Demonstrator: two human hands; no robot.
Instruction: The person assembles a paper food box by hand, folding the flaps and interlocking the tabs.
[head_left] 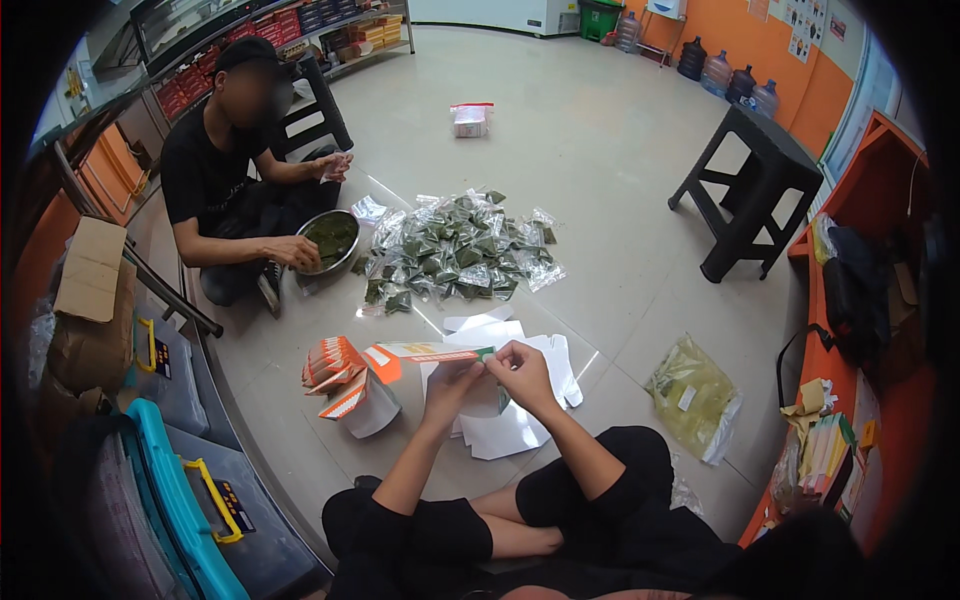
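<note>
In front of me I hold a thin orange, white and green cardboard box, tilted above the floor. My left hand is closed round its lower side. My right hand pinches its green right end with fingers and thumb. Beneath my hands, flat white carton blanks lie spread on the tiles. To the left of my left hand stands a cluster of orange and white boxes. Beyond the blanks is a heap of small clear plastic sachets with dark green contents.
At the left a seated person has one hand in a metal bowl of green stuff. A black stool stands far right. A clear bag of yellow-green material lies right; a plastic-bagged pack lies far ahead. Toolboxes line my left.
</note>
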